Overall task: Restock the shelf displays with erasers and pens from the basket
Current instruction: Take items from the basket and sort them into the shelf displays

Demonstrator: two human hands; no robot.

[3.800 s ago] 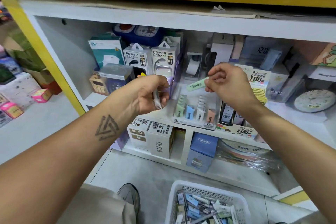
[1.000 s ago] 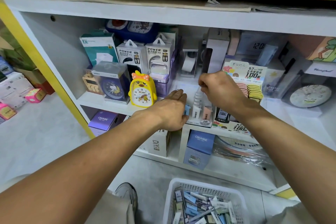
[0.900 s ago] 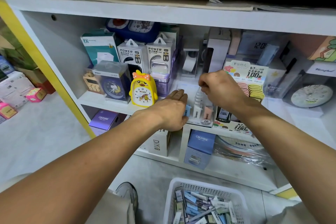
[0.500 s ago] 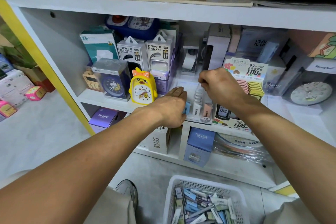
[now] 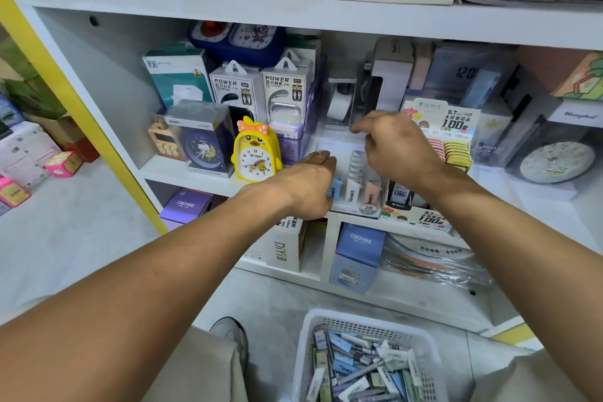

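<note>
The left hand, fingers straight, touches the eraser display tray. The right hand hovers above it, loosely curled, holding nothing visible.

Shelf board: white, smooth, matt laminate look. Frame edge: yellow, painted, slight sheen. Eraser display tray: clear glossy plastic. Basket: white perforated plastic, semi-matt. Erasers in basket: paper sleeves, matt. Chick clock: yellow plastic, smooth and glossy. Power bank boxes: printed card, clear plastic windows. Floor: pale, mottled, matt.
</note>
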